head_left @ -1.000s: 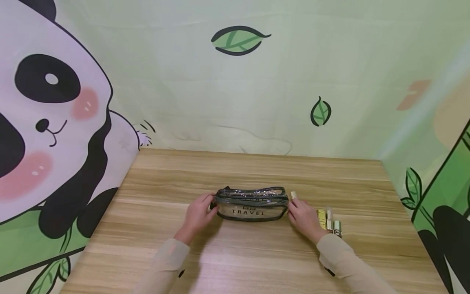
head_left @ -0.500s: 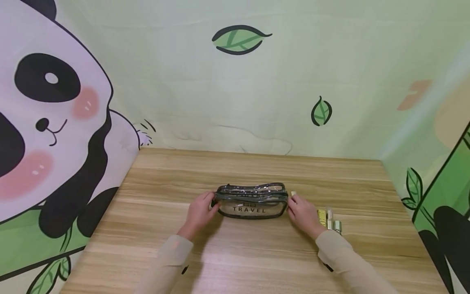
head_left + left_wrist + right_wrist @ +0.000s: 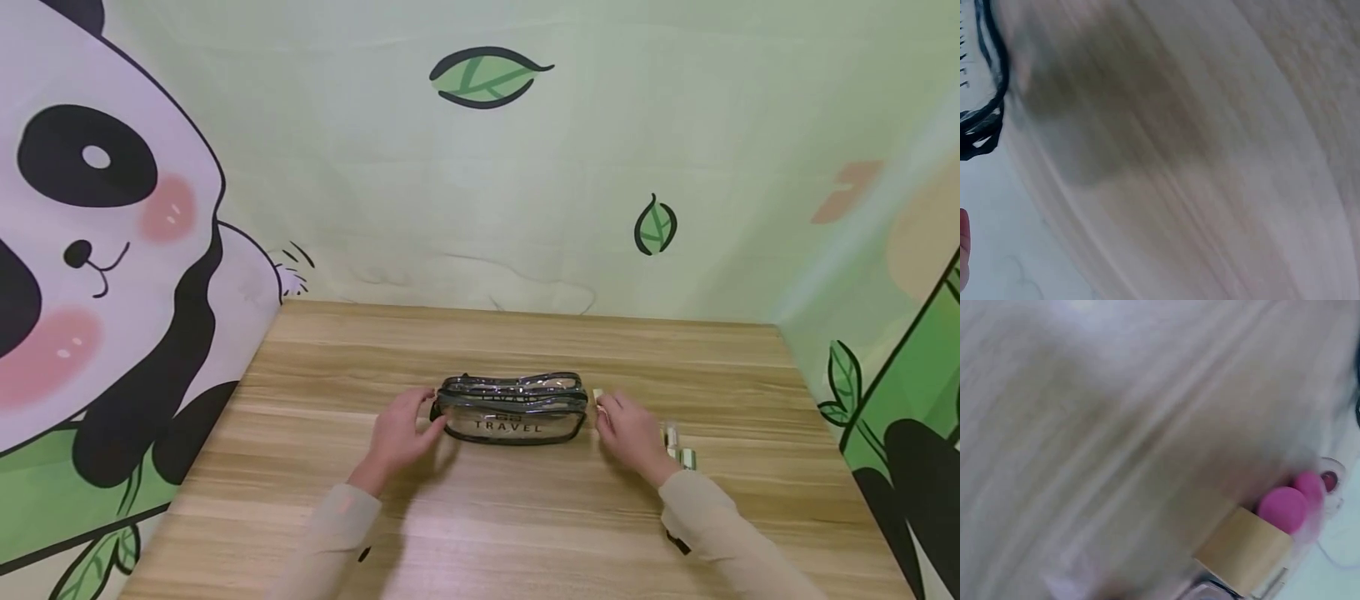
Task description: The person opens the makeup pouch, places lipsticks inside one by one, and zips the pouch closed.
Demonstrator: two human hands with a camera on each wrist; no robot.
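Observation:
A clear travel pouch (image 3: 510, 427) with black piping and the word TRAVEL stands on the wooden table. My left hand (image 3: 397, 432) is just off its left end, thumb and fingers spread and holding nothing. In the left wrist view the pouch's dark edge (image 3: 1000, 62) shows at upper left, with a fingertip (image 3: 963, 244) apart from it. My right hand (image 3: 628, 433) hovers a little right of the pouch's other end, fingers loosely bent, nothing visibly held. Behind its fingers peeks a small pale item (image 3: 597, 397).
Right of my right wrist stand small bottle-like items (image 3: 671, 435), partly hidden by the arm. The right wrist view shows a tan box (image 3: 1244, 550), pink round pieces (image 3: 1282, 510) and a clear item with a red centre (image 3: 1330, 481). A patterned cloth backdrop (image 3: 360, 167) rises behind the wooden table (image 3: 495, 517).
The pouch first shifted slightly away from me with both hands on its ends. Now both hands have let go, the left moving slightly left and the right slightly right.

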